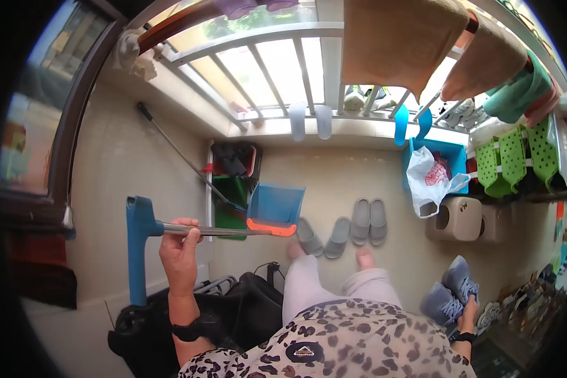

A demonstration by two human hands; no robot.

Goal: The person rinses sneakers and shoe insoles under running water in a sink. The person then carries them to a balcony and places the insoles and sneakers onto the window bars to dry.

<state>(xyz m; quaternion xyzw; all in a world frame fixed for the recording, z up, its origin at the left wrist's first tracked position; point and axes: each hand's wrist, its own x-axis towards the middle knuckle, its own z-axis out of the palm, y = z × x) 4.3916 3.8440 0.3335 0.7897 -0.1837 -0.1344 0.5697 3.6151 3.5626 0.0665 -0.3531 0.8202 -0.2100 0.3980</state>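
My left hand (pixel 181 252) is closed round a metal pole (pixel 230 232). A blue T-shaped piece (pixel 142 252) forms the pole's near end. At its far end is a blue dustpan (pixel 276 201) with an orange edge, over the floor. My right hand (pixel 469 314) grips a pair of blue-grey sneakers (pixel 450 293) at my right side; the shoes partly hide its fingers. Grey slippers (pixel 337 238) lie on the floor in front of my bare feet, and another grey pair (pixel 368 222) sits beside them.
A black bag (pixel 233 309) lies at my left, below a leaning long-handled tool (pixel 176 148). Ahead, a blue bin (pixel 444 151) holds a white plastic bag (pixel 427 183). Beige boxes (pixel 458 219) and a shoe rack (pixel 529 309) stand right. Towels (pixel 400 41) hang overhead.
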